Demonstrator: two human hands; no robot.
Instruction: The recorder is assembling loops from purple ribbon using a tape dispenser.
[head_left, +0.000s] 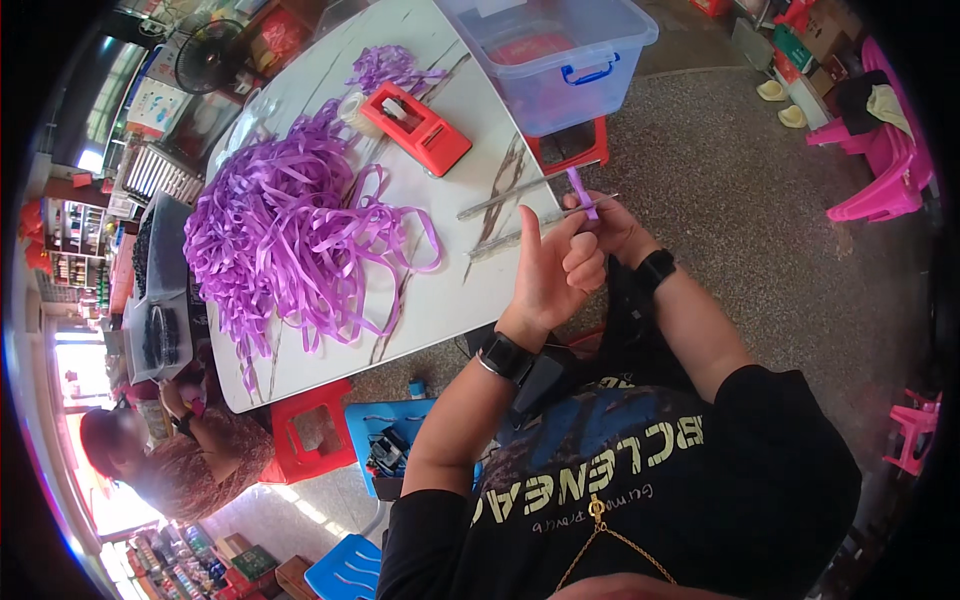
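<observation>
Head view: ribbon (pixel 576 184) bright purple, narrow, flat strip.

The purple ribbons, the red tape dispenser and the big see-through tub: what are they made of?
The purple ribbons look like smooth, slightly shiny fabric, maybe plastic: thin, floppy loops. The red tape dispenser seems hard, smooth plastic: one even colour, moulded shape. The big tub is probably shiny, bluish plastic: you can partly see through its walls.

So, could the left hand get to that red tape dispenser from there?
Probably yes: the left hand is beside the table, where the red tape dispenser sits uncovered, and only thin grey strips show between them. Whether it grips the purple ribbon piece is unclear.
</observation>
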